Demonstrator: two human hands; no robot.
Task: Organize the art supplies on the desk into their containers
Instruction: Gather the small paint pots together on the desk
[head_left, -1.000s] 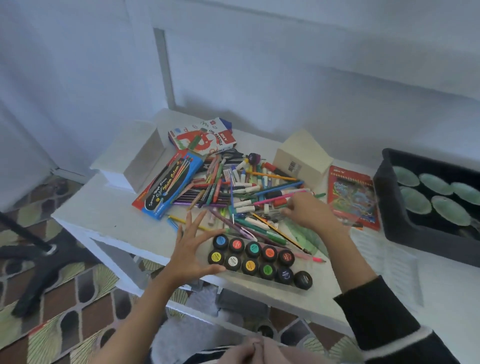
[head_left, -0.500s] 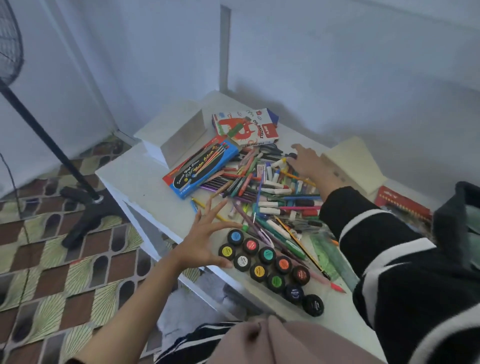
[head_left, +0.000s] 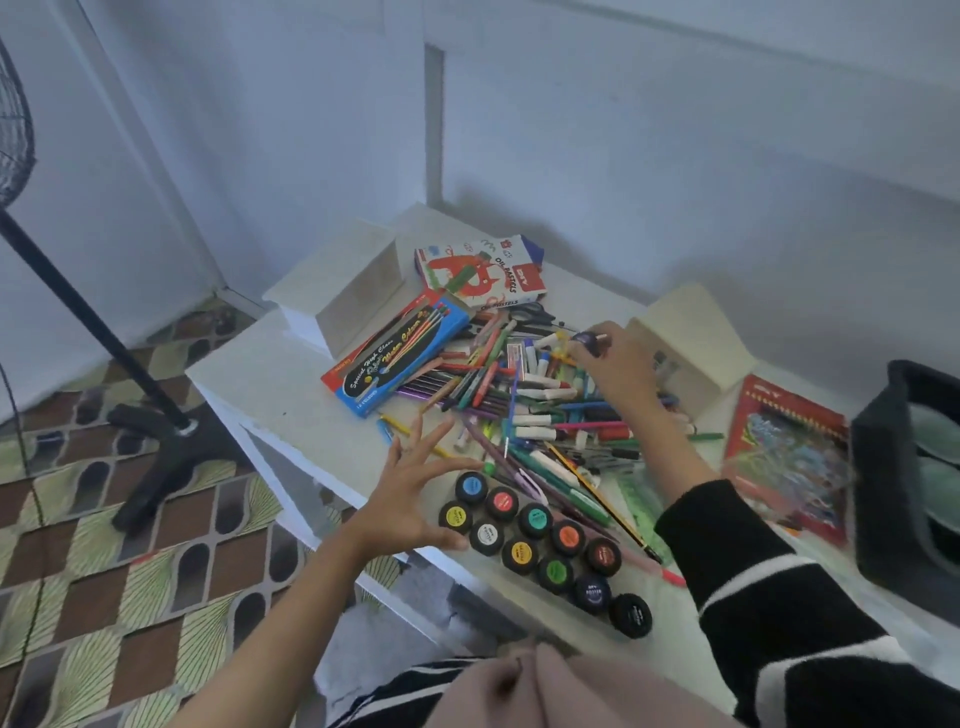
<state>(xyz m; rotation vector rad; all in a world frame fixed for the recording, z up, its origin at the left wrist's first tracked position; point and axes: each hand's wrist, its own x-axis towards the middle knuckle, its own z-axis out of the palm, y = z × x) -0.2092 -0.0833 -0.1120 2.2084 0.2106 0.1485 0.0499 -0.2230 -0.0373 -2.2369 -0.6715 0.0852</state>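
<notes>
The white tabletop (head_left: 270, 384) holds a big pile of pens and markers (head_left: 524, 410) in its middle. They point every way, many from 7 to 1 o'clock. At the pile's 6 o'clock, the paint pots (head_left: 535, 519) run from 10 to 4 o'clock. The left hand (head_left: 410, 499) is spread wide there, holding nothing. The right hand (head_left: 618, 374) pinches a small dark thing (head_left: 586, 342) at the pile's 1 o'clock. Sorting looks just begun. Next it needs its box.

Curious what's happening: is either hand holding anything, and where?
The right hand pinches a small dark object in its fingertips, exact part unclear; the left hand, spread, holds nothing.
</notes>
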